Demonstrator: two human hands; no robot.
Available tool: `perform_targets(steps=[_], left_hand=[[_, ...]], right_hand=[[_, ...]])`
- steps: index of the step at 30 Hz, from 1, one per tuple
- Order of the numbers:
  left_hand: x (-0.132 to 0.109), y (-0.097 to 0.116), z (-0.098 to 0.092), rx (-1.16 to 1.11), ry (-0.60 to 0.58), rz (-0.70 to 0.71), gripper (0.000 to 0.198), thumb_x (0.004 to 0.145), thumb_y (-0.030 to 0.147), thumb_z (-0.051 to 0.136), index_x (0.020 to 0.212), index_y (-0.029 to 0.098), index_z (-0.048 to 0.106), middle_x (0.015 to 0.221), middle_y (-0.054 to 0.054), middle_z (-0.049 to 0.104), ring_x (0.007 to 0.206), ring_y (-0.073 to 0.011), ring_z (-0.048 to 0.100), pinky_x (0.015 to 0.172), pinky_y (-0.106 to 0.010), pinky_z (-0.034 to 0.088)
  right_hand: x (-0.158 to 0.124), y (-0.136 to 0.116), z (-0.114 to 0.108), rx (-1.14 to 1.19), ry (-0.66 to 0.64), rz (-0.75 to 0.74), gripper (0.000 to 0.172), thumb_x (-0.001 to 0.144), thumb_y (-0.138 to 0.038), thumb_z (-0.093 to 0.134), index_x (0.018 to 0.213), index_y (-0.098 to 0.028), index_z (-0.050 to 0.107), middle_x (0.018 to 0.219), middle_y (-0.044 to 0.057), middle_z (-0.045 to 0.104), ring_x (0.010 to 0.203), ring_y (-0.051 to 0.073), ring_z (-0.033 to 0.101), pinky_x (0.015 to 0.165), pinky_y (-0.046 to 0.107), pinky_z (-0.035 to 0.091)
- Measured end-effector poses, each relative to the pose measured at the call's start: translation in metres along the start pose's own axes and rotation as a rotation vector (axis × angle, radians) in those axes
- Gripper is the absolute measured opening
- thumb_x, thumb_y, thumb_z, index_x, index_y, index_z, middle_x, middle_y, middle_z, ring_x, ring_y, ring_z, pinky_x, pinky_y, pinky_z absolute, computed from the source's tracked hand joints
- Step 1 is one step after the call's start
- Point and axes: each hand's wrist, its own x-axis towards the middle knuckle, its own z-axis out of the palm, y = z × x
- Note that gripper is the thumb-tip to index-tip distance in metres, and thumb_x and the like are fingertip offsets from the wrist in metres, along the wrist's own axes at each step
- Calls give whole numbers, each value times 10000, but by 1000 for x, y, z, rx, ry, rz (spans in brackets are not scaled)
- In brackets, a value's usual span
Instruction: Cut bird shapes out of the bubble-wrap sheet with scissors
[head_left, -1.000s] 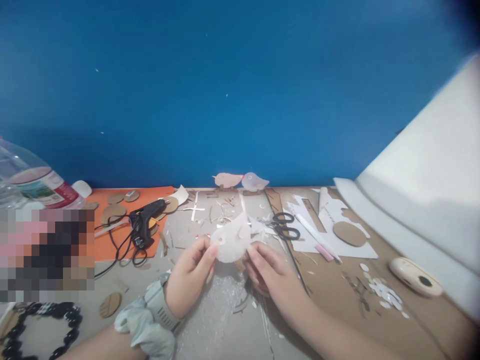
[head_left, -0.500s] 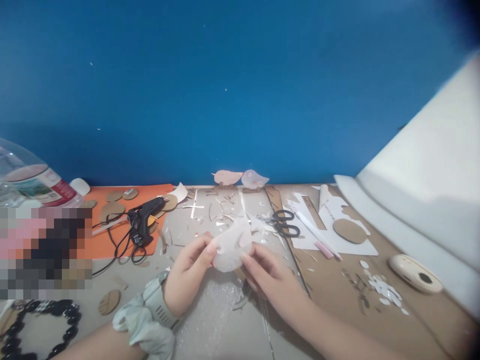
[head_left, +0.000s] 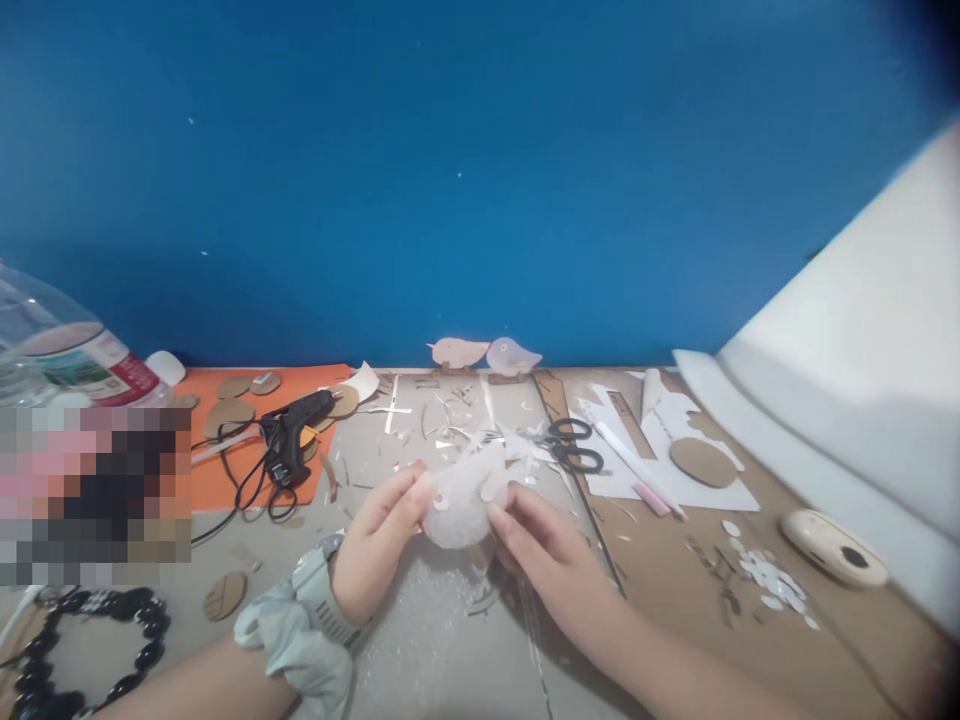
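Observation:
A white bird cutout [head_left: 459, 505] with a small round eye is held up over the middle of the table. My left hand [head_left: 386, 530] pinches its left end, thumb on the front face. On the right, my right hand [head_left: 544, 545] grips the edge below its raised wing piece. Crumpled clear plastic film [head_left: 416, 630] lies on the table beneath the hands. Just beyond the right hand are black-handled scissors [head_left: 576, 445], their blades partly hidden by clear film. Against the blue wall stand a pink bird [head_left: 459, 352] and a pale lilac bird [head_left: 514, 357], on small brown bases.
A black glue gun [head_left: 292, 435] rests on an orange sheet [head_left: 214, 485] at left, near a large bottle [head_left: 90, 360] and a beaded bracelet [head_left: 154, 650]. To the right lie cut white paper [head_left: 600, 482], a cardboard oval [head_left: 703, 464], white discs [head_left: 772, 580] and a cream oval object [head_left: 834, 547].
The bird cutout stays between both hands and has tilted slightly. The whole view has shifted a little; the things on the table look unmoved.

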Motion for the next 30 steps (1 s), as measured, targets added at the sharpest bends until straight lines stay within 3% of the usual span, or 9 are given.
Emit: perform_targets(steps=[5,12,14,16,19,21,25,27,30], left_hand=[[1,4,2,34,-57,1,267,868,335,444,659,169,435,631,39,395,587,-96,367,563,-204,324],[-1,2,0,137,-105,39,257,879,325,421,676,169,434,669,23,418,618,-110,392,595,-221,338],[-1,1,-1,164,-61,78,196,863,322,456,741,171,476,741,2,459,685,-127,430,655,-235,361],[0,-2,-3,170,29,139,195,819,345,521,925,183,508,904,-36,496,825,-166,463,753,-266,377],[2,-10,-6,115,192,169,381,815,427,474,1128,212,450,1104,-76,473,969,-210,451,827,-301,380],[3,-14,-7,90,218,134,346,848,454,385,1068,210,493,1062,-73,507,939,-208,467,796,-295,391],[-1,-12,-6,54,12,85,386,889,458,314,792,176,559,764,-42,546,734,-176,482,717,-285,396],[-3,-8,-4,48,-53,52,396,886,452,349,680,173,541,654,-16,517,641,-150,463,663,-267,398],[-5,-1,-2,45,-52,1,341,849,432,459,640,170,522,589,12,484,582,-121,448,587,-229,391]], right_hand=[[0,-5,-2,-58,0,-77,248,880,-396,408,745,-193,457,723,-14,448,706,127,436,652,270,362],[0,-5,-1,-65,29,-11,231,866,-399,446,745,-202,429,661,-41,403,604,104,411,565,248,364],[-1,-3,-2,-142,56,-100,164,871,-348,456,783,-209,465,712,-26,446,657,116,449,611,261,381],[-2,-1,-4,-242,137,-264,46,865,-263,471,859,-232,505,813,-4,465,749,134,474,671,278,390],[-7,2,-8,-411,286,-504,180,825,-145,502,932,-286,534,940,15,401,895,157,455,759,304,383],[-11,3,-10,-502,325,-586,243,801,-104,519,937,-305,541,973,18,356,948,166,432,803,318,374],[-15,5,-9,-610,303,-644,291,777,-77,542,942,-316,549,1027,26,336,1013,183,404,867,348,356],[-15,7,-9,-629,293,-655,298,773,-77,548,948,-319,546,1042,30,344,1042,194,389,884,363,351],[-14,8,-9,-643,284,-624,278,775,-99,560,948,-316,547,1058,33,339,1069,204,378,900,380,346]])
